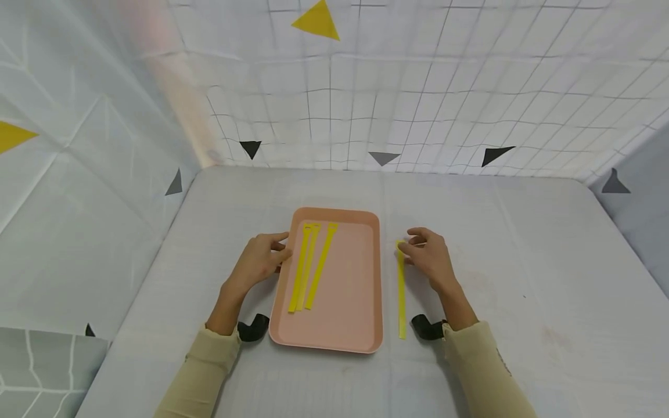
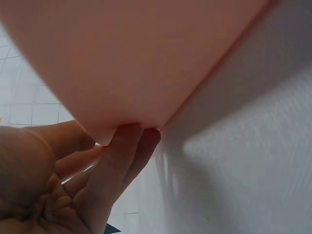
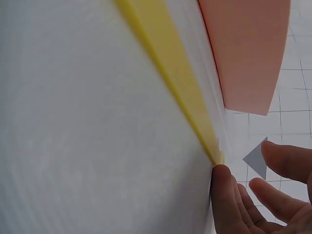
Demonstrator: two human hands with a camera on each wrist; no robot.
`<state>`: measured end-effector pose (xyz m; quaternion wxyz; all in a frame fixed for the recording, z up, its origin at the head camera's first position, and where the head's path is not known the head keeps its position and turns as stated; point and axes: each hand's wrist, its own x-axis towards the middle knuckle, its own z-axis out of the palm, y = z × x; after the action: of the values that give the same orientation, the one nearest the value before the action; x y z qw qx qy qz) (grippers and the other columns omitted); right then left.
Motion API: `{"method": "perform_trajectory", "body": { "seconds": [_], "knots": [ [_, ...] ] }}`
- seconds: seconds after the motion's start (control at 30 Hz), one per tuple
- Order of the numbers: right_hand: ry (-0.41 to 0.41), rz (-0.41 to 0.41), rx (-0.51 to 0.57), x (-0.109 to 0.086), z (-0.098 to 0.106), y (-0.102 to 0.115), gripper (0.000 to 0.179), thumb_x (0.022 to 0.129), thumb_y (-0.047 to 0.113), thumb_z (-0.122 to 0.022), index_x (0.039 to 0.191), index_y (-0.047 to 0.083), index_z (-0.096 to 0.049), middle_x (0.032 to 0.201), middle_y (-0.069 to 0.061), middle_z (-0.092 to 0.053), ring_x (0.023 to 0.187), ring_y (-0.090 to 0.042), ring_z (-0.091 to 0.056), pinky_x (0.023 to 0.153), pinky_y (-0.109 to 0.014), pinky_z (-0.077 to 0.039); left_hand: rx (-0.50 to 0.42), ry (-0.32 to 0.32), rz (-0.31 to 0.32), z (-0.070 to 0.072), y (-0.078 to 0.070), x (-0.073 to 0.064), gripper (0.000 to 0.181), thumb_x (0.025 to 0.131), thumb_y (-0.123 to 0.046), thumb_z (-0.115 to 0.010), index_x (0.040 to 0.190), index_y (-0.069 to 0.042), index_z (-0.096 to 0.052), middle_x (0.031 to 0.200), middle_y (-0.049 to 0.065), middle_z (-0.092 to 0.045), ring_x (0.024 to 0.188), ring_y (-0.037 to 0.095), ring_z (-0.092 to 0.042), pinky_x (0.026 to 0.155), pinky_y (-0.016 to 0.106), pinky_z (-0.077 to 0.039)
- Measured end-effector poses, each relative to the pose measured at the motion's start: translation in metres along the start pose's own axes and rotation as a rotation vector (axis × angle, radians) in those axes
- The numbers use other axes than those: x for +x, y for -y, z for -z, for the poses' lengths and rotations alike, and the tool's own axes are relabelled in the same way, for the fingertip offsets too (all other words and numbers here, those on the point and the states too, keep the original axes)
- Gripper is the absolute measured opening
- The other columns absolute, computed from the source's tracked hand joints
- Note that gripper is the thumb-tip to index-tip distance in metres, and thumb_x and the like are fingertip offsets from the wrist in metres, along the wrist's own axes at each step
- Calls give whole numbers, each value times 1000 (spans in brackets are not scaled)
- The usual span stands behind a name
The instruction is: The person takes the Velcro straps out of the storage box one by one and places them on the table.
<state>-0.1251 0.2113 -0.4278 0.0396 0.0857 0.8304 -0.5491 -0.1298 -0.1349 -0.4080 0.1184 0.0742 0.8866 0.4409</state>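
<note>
Left grip [image 1: 261,257] pinches the tray [image 1: 347,290] at its left edge; relaxed right grip [image 1: 431,255] touches a yellow strip [image 1: 401,296]; surface [image 1: 533,273] stretches wide rightward.

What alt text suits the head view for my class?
A person's left hand holds the left edge of a pink tray bearing three yellow strips; the right hand touches the far end of a fourth strip on the white table beside the tray.
</note>
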Motion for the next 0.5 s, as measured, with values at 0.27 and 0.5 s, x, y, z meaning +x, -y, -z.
{"method": "perform_trajectory", "body": {
  "seconds": [0.27, 0.5],
  "knots": [
    [-48, 8, 12, -5, 2, 2, 46, 92, 9, -67, 133, -7, -56, 121, -24, -57, 106, -32, -59, 78, -28, -55, -23, 8, 17, -1, 3, 3, 51, 97, -9, -63, 145, 2, -47, 118, 28, -64, 73, 22, -72, 63, 32, -58],
    [-58, 86, 2, -6, 1, 15, 44, 91, 11, -70, 130, -4, -60, 129, -20, -59, 115, -31, -58, 90, -37, -48, -30, 0, 34, 0, 3, 3, 52, 97, -10, -63, 145, 1, -47, 118, 27, -64, 73, 21, -72, 64, 32, -59]
  ]
}}
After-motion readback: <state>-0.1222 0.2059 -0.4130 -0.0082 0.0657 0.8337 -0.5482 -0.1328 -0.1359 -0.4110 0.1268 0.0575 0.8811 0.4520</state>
